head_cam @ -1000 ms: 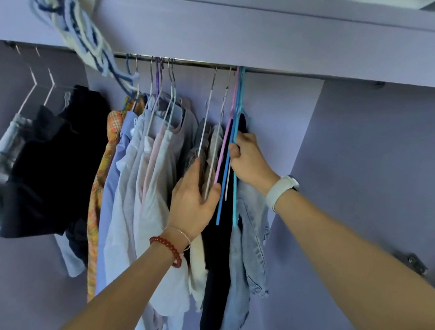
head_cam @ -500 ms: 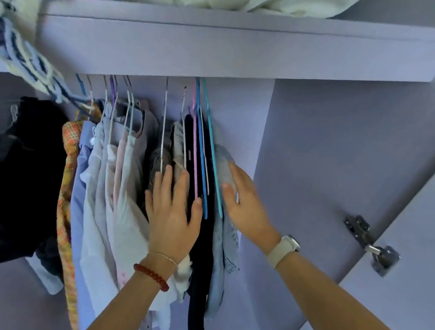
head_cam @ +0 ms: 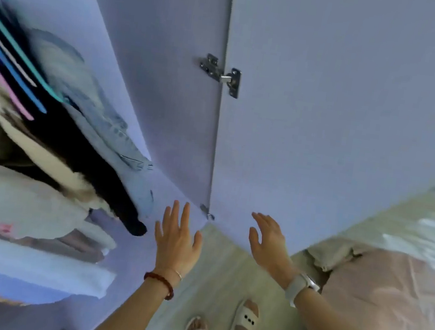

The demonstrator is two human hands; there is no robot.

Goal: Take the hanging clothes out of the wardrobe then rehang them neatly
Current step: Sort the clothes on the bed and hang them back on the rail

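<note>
The hanging clothes fill the left of the view, blurred: a black garment (head_cam: pixel 74 151), pale blue jeans (head_cam: pixel 101 116), white and cream pieces (head_cam: pixel 12 201), with pink, blue and teal hangers (head_cam: pixel 16 69) above them. My left hand (head_cam: pixel 177 238), with a red bead bracelet, is open with fingers spread, just right of the clothes' lower ends and touching nothing. My right hand (head_cam: pixel 269 243), a white watch on its wrist, is also open and empty, in front of the wardrobe door. The rail is out of view.
The lilac wardrobe side wall (head_cam: pixel 167 75) meets the open door (head_cam: pixel 342 112) at a metal hinge (head_cam: pixel 221 74). A bed with pink sheet (head_cam: pixel 385 311) lies at the right. My feet in white sandals (head_cam: pixel 244 318) stand on pale floor below.
Both hands have left the hangers and clothes and dropped down and away, empty. The view has swung sharply down and to the right, toward the door, floor and bed.
</note>
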